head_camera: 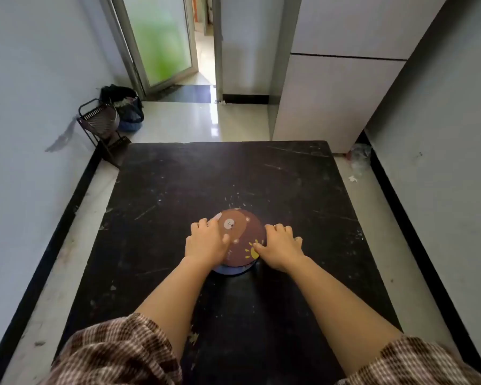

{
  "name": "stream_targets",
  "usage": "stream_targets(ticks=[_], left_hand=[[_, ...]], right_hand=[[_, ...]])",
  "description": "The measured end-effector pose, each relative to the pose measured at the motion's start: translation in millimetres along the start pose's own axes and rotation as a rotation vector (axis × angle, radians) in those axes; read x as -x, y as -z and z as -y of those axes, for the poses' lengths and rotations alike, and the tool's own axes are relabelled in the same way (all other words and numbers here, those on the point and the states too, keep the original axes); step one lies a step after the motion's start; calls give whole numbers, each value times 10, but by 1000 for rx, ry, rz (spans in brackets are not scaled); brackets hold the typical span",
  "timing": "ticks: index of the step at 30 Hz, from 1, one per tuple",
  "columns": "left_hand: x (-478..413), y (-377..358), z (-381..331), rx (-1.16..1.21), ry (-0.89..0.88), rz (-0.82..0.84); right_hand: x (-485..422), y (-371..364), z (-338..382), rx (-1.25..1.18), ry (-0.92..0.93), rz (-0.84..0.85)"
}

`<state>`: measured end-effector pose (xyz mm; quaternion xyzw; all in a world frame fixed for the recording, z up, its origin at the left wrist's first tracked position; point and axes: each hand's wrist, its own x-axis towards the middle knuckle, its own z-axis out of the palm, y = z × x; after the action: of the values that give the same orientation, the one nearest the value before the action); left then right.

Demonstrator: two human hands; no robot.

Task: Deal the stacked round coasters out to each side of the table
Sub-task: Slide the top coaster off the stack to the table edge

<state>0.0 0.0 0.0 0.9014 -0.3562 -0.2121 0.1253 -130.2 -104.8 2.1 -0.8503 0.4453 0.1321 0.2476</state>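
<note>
The stack (240, 240) sits on the table (164, 190) near its middle, and everything here is placed from it. The left hand (206, 243) lies flat over the stack's left part, thumb on the top brown coaster (243, 232), grip spread and grasping nothing. The right hand (282, 250) touches the stack's right rim, thumb on the yellow sun print, fingers curled over the edge; whether it pinches a coaster I cannot tell. Both hands are equally near. A blue coaster (229, 270) peeks out on the near side; the count beneath is hidden
</note>
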Motion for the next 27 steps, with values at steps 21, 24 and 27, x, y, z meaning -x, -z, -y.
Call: stream_targets(ticks=[21, 24, 27], left_hand=[[-255, -301, 31, 541, 500, -88], [-286, -287, 96, 580, 494, -106], [-256, -273, 105, 631, 433, -117]], right_hand=[[-315, -431, 162, -400, -392, -93], [-305, -425, 145, -315, -277, -193], [-282, -359, 118, -420, -230, -228]])
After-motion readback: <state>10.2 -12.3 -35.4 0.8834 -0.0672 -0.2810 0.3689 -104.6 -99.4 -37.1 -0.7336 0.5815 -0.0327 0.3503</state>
